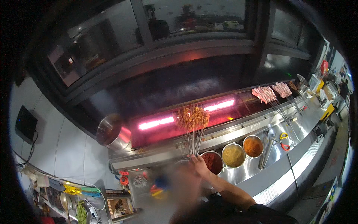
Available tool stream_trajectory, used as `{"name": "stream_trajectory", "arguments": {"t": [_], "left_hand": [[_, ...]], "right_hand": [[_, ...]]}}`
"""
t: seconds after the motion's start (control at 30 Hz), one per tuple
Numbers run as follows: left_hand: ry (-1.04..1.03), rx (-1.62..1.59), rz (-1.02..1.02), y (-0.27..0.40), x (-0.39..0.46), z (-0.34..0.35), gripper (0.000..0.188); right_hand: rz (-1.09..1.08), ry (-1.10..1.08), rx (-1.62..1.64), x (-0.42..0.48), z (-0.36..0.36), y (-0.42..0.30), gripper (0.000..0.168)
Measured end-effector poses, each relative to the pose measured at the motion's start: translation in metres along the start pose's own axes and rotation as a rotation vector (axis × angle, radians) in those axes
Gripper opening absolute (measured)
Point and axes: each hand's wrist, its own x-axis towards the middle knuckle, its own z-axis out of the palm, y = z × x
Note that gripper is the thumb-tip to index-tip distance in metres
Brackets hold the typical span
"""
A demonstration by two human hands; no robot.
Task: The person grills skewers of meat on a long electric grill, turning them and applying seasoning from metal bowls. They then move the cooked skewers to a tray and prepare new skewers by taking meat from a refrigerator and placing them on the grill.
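My right hand grips the lower ends of a bundle of metal skewers. Browned, seasoned meat pieces are threaded at their far ends, over the pink-glowing grill. A blurred, skin-coloured shape close to the skewer ends appears to be my left hand; its fingers cannot be made out. Just right of my right hand stand three round metal containers: one of dark red chilli flakes, one of yellowish-brown powder and one of orange-red powder.
Raw meat skewers rest across the grill's right part, with a second bunch beyond. Metal tongs and red-and-yellow-handled scissors lie on the steel counter. A large metal pot stands at the grill's left end. Dark-framed windows rise behind.
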Motion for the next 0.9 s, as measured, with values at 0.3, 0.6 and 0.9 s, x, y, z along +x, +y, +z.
{"name": "stream_trajectory", "arguments": {"t": [0.3, 0.6, 0.9], "left_hand": [[-0.061, 1.205, 0.662, -0.006, 0.019, 0.013, 0.022], [0.05, 1.387, 0.695, -0.032, 0.028, 0.055, 0.013], [-0.206, 0.968, 0.224, -0.01, 0.057, 0.033, 0.018]], "right_hand": [[-0.091, 0.221, -0.201, -0.005, -0.019, 0.025, 0.032], [-0.454, 0.641, -0.872, -0.02, -0.01, -0.024, 0.025], [-0.181, 0.319, -0.271, -0.004, -0.034, -0.028, 0.039]]}}
